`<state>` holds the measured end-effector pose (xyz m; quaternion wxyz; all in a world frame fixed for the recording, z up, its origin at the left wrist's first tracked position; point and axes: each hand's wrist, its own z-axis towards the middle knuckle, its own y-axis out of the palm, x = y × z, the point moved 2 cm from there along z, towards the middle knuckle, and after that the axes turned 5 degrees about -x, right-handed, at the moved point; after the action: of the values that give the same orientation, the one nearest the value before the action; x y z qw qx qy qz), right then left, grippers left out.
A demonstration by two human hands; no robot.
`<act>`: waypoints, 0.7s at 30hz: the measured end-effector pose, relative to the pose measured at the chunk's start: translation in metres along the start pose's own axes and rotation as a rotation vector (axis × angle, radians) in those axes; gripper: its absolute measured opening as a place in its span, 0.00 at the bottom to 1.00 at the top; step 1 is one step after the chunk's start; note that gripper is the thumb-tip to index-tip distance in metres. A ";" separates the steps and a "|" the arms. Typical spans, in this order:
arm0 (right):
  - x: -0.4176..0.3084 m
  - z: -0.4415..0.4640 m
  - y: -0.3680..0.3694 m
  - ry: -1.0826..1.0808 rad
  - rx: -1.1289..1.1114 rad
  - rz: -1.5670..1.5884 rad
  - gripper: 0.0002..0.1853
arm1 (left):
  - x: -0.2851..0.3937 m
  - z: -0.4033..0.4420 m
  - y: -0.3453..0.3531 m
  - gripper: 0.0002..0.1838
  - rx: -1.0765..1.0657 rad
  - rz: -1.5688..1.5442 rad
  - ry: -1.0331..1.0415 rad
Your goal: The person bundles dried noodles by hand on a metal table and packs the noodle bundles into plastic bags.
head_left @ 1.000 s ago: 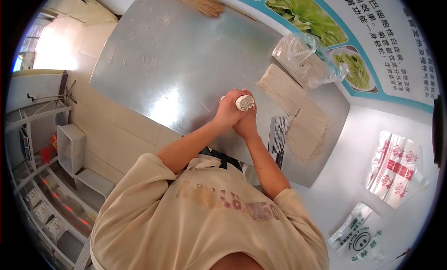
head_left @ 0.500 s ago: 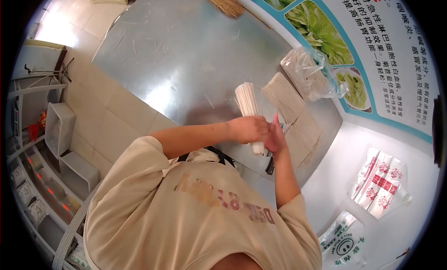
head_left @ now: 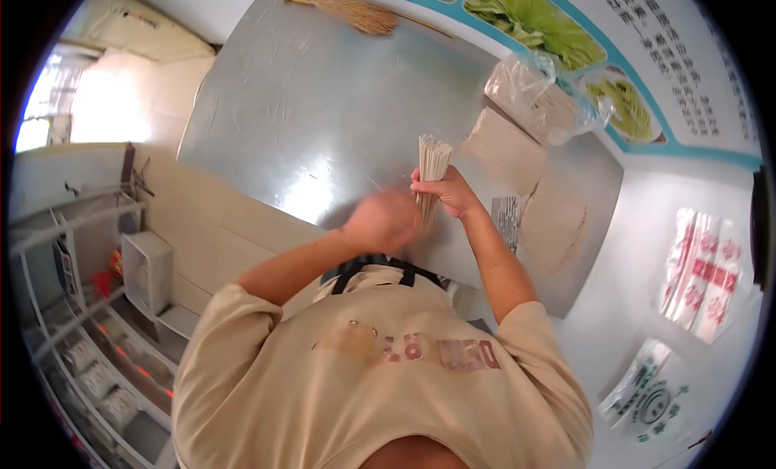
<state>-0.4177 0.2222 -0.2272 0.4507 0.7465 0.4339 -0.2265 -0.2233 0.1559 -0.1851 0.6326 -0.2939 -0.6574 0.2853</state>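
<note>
My right hand (head_left: 453, 193) is wrapped round the middle of a bundle of thin pale sticks or noodles (head_left: 434, 155), held upright over the metal table (head_left: 267, 138). Beside the lower part of the bundle, my left hand (head_left: 382, 220) is smeared by motion, and its fingers cannot be made out. Flat layers of similar strands (head_left: 505, 150) lie to the right, with a second layer (head_left: 554, 222) nearer me. A wide blade (head_left: 506, 218) rests close to my right forearm.
Behind the strands sits a clear plastic bag (head_left: 537, 97) with more strands. A straw brush (head_left: 352, 12) lies at the table's far edge. Printed plastic packets (head_left: 702, 275) are on the white surface at right. Shelving (head_left: 105, 332) stands at left.
The bundle, tilted between both hands half a second ago, now stands upright in my right hand. My left hand has come away to the left. The camera view has shifted.
</note>
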 end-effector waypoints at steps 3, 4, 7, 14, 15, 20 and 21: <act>-0.005 -0.007 0.018 -0.174 0.066 -0.150 0.14 | -0.012 0.020 -0.047 0.30 0.302 -0.631 -0.536; -0.009 -0.011 0.025 -0.164 0.050 -0.163 0.15 | -0.015 0.031 -0.050 0.31 0.322 -0.589 -0.391; 0.012 -0.002 0.014 -0.218 0.042 -0.316 0.16 | -0.024 0.053 -0.042 0.35 0.204 -0.584 -0.183; 0.004 0.002 -0.005 -0.684 -0.050 -0.790 0.18 | -0.050 0.043 -0.029 0.43 0.059 -0.424 -0.037; 0.003 0.006 -0.005 -0.685 -0.053 -0.788 0.18 | -0.049 0.046 -0.032 0.43 0.059 -0.422 -0.040; -0.008 0.019 0.000 -0.286 0.029 -0.696 0.20 | -0.048 0.076 -0.057 0.50 0.006 -0.191 0.004; -0.025 0.011 0.011 -0.281 0.020 -0.706 0.20 | -0.043 0.080 -0.070 0.51 0.012 -0.154 0.037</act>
<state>-0.4210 0.1991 -0.2087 0.3927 0.5170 0.5960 -0.4725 -0.3042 0.0767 -0.1646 0.6664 -0.2438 -0.6645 0.2343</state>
